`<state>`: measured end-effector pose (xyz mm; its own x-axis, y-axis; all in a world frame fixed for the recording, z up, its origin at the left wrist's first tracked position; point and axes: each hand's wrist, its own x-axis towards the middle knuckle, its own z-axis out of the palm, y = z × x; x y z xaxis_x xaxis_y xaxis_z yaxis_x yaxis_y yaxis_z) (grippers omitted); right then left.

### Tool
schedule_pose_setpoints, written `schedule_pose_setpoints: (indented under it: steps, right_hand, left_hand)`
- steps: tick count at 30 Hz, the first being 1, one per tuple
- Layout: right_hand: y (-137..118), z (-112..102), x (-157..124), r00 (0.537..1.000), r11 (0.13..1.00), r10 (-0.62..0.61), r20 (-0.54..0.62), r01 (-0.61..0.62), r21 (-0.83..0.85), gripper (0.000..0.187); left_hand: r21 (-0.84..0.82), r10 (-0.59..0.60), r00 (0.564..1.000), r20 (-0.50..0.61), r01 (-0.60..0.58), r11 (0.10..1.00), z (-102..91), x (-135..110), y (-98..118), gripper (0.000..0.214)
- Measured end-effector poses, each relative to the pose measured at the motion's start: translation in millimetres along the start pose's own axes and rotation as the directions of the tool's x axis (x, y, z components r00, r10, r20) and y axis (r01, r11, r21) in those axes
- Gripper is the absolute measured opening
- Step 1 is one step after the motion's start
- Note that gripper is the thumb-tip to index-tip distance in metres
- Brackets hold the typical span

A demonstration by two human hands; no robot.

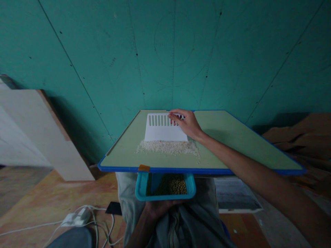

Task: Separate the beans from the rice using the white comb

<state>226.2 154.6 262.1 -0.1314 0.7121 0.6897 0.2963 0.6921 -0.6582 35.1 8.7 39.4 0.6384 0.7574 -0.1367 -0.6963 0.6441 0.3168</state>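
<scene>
My right hand [187, 123] rests on top of a white slotted scraper [162, 129], fingers curled over its slotted upper edge. The scraper stands on a green board with a blue rim [232, 137]. A band of small white grains [168, 147] lies just in front of the scraper's lower edge, near the board's front rim. Below that rim my left hand [159, 206] grips a turquoise tray [141, 189] from underneath. The tray holds olive-coloured round beans [173, 185]. Most of my left hand's fingers are hidden under the tray.
A teal panelled wall [165, 51] rises behind the board. A white power strip with cables [77, 218] lies on the wooden floor at lower left. A pale wooden block [33, 131] stands at left. Brown sheets [302, 137] lie at right. An orange tape tab [144, 168] marks the board's front rim.
</scene>
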Motion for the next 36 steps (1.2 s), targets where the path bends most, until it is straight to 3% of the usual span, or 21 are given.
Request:
schedule_pose_setpoints:
  steps: [19,27,36]
  right_hand:
    - [-18,5,-6,0.999,0.998,0.014,0.032,-0.016,0.064,0.041]
    - [-18,5,-7,1.000,1.000,-0.015,0.007,0.015,-0.001,0.034]
    - [-22,8,-10,0.999,1.000,-0.011,0.038,0.010,0.029,0.037]
  left_hand:
    - [0.067,0.015,0.998,-0.060,-0.011,0.998,1.6,0,0,0.054]
    - [0.076,-0.001,0.998,-0.058,0.005,0.997,8.3,-1,1,0.058]
    - [0.091,0.008,0.997,-0.078,0.000,0.996,-1.7,0,0,0.064]
